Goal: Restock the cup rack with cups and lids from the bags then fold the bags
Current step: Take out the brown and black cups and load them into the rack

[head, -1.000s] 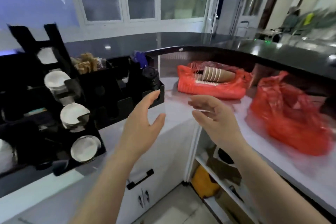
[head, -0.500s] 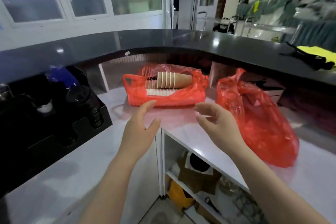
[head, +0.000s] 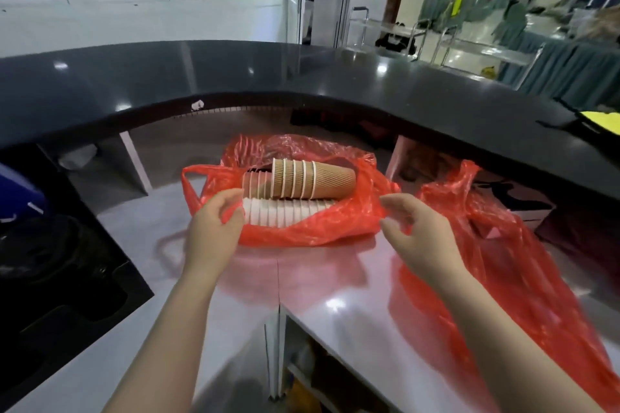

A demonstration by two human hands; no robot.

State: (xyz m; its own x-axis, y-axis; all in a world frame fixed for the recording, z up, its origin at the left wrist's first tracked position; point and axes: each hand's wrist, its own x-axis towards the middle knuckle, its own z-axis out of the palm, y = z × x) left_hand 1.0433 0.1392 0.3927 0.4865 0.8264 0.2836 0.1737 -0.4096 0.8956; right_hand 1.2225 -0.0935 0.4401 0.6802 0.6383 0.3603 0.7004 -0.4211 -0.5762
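An open red bag (head: 312,228) lies on the white counter (head: 335,295). Inside it are a stack of brown ribbed paper cups (head: 315,178) on its side, a second brown stack (head: 258,184) behind it, and a row of white cups or lids (head: 285,211) beneath. My left hand (head: 214,231) pinches the bag's near left rim between thumb and fingers. My right hand (head: 416,235) is at the bag's right end with loosely curled fingers that hold nothing I can see. A second, closed red bag (head: 503,261) lies to the right. The black cup rack (head: 67,278) shows at the left edge.
A curved black upper counter (head: 335,84) overhangs the back of the work surface. Under the white counter are open shelves (head: 318,379) with dim items. A blue object (head: 16,191) sits at far left. Tables and chairs stand in the room beyond.
My view turned right, away from the rack and toward the bags. Both hands moved forward from mid-air to the two ends of the open red bag; the left took its rim.
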